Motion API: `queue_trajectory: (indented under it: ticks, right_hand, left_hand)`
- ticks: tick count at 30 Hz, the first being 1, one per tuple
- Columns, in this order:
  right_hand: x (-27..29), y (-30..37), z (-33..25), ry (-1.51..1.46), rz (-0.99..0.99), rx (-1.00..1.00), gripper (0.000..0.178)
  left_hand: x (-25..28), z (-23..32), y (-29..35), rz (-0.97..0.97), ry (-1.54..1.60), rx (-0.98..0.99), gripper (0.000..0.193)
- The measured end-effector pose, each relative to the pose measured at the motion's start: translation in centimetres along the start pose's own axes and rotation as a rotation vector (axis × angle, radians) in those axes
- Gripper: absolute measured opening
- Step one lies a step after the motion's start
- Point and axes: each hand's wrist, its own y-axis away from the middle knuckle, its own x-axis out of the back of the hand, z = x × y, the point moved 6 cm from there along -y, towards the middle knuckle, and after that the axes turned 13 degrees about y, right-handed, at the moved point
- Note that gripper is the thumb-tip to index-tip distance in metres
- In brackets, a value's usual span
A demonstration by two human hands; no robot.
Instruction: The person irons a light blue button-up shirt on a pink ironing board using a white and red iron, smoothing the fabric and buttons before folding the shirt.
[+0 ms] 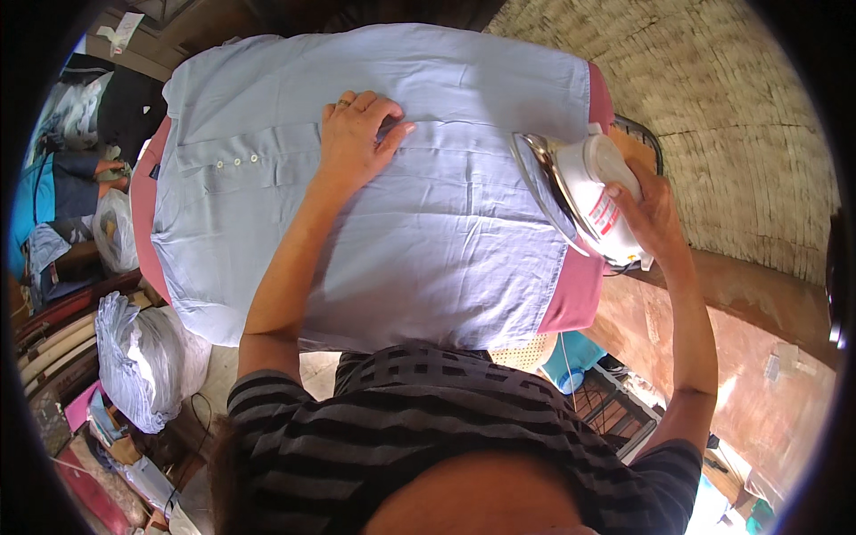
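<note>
Striped top (446, 410) foremost; right grip (655, 211) clasps iron (584, 183); blue garment (401, 241) lies under loosely curled left grip (352, 143).

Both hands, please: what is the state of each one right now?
Left hand: partly curled on the cloth; whether it grips cannot be told.
Right hand: closed, holding the iron.
</note>
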Motion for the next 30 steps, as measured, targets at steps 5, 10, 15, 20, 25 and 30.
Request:
queue_trajectory:
  ticks: [5, 10, 15, 20, 25, 30]
  right_hand:
    - [-1.7, -3.9, -0.8, 0.111, -0.043, 0.223, 0.045]
    - [-2.5, -5.4, -2.8, 0.016, -0.060, 0.276, 0.041]
    - [-2.8, -7.1, -4.5, 0.028, -0.061, 0.358, 0.037]
    - [-3.3, -8.3, -5.3, -0.010, -0.107, 0.306, 0.037]
    - [-2.6, -7.8, -3.5, 0.000, -0.134, 0.174, 0.046]
    - [0.8, -2.9, 4.1, -0.009, 0.008, -0.185, 0.043]
  left_hand:
    - [-0.2, -1.3, 0.1, 0.009, 0.152, 0.037, 0.018]
    - [-0.2, -1.6, 0.4, 0.057, 0.198, 0.031, 0.018]
    - [-0.2, -1.4, 0.6, 0.069, 0.140, -0.005, 0.018]
    - [-0.3, -1.3, 0.4, 0.050, 0.130, 0.003, 0.016]
    - [-0.3, -1.0, 0.1, 0.006, 0.070, 0.013, 0.017]
    - [-1.0, 1.5, -0.7, -0.040, -0.050, -0.035, 0.020]
